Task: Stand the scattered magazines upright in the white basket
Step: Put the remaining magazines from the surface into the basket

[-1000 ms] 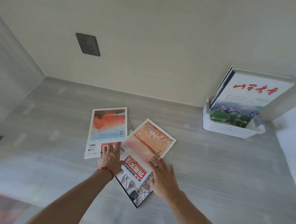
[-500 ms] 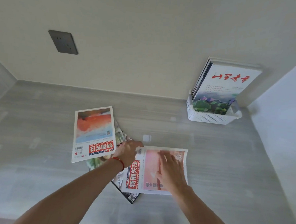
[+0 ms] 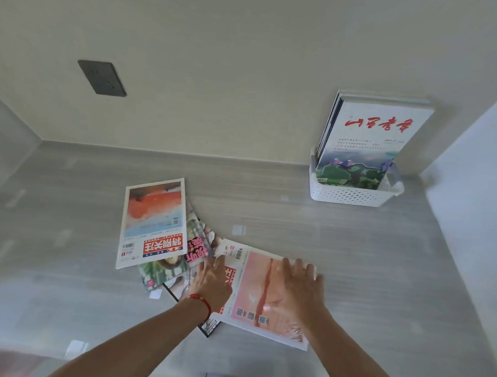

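Several magazines lie scattered on the grey floor. A pink-covered magazine (image 3: 259, 292) lies nearest me, and both my hands lie flat on it: my left hand (image 3: 210, 281) on its left edge, my right hand (image 3: 299, 289) on its right half, fingers straight. A magazine with a red and blue cover (image 3: 153, 221) lies to the left, overlapping a magazine with a green and pink cover (image 3: 165, 270). A dark-edged magazine (image 3: 209, 327) pokes out under the pink one. The white basket (image 3: 353, 194) stands at the wall, far right, with several magazines (image 3: 367, 142) upright in it.
A dark wall socket (image 3: 102, 78) sits on the beige wall at the left. A pale wall or panel (image 3: 477, 186) bounds the floor on the right, beside the basket. Small white scraps (image 3: 238, 230) lie on the floor.
The pink magazine has been slid to the right and turned, off the pile. Both hands moved right with it. The green and pink cover underneath now shows.
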Tool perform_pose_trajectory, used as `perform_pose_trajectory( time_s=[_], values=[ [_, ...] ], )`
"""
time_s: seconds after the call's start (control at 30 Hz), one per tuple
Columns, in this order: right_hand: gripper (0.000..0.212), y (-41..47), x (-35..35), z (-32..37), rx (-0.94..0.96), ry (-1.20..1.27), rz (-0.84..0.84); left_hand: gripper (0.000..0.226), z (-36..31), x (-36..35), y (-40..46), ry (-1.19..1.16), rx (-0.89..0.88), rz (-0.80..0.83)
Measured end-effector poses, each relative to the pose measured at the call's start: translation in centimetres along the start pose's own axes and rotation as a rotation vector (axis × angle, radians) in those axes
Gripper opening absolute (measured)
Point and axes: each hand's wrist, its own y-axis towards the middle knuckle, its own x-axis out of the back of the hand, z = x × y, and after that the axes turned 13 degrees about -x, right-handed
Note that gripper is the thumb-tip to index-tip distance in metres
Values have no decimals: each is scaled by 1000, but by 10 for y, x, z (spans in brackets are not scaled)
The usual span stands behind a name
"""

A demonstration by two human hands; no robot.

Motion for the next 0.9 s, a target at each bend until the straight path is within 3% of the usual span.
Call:
perform_pose_trajectory(
  time_s=[0.13, 0.2, 0.37, 0.47, 0.57, 0.63, 0.73, 0.8, 0.87, 0.9],
  values=[
    [77, 0, 12, -4, -114, -24, -33, 65, -27, -3, 5, 62, 102, -25],
    [67, 0, 13, -10, -98, -61, -19, 76, -34, -7, 9, 55, 195, 0],
    [70, 6, -1, -33, 180, 129, 0, 102, -32, -19, 22, -92, 307, -10],
    [81, 13, 0, -49, 174, 127, 9, 85, -34, -21, 31, -157, 306, -6],
    [84, 20, 0, -67, 117, 174, 95, 39, -48, -23, 32, -171, 187, -19],
    [81, 25, 0, -80, 103, 260, 130, 24, -66, -15, 32, -221, 66, -47],
    [72, 37, 13, -107, 124, 710, 279, 19, -103, 14, 40, -260, -206, -74],
    [42, 46, 34, -129, 170, 1036, 322, 20, -129, 42, 52, -267, -343, -143],
    [16, 55, 57, -151, 153, 1229, 254, 24, -150, 68, 64, -298, -429, -312],
    [17, 58, 70, -161, 140, 1294, 195, 31, -159, 79, 70, -273, -455, -450]
  ],
)
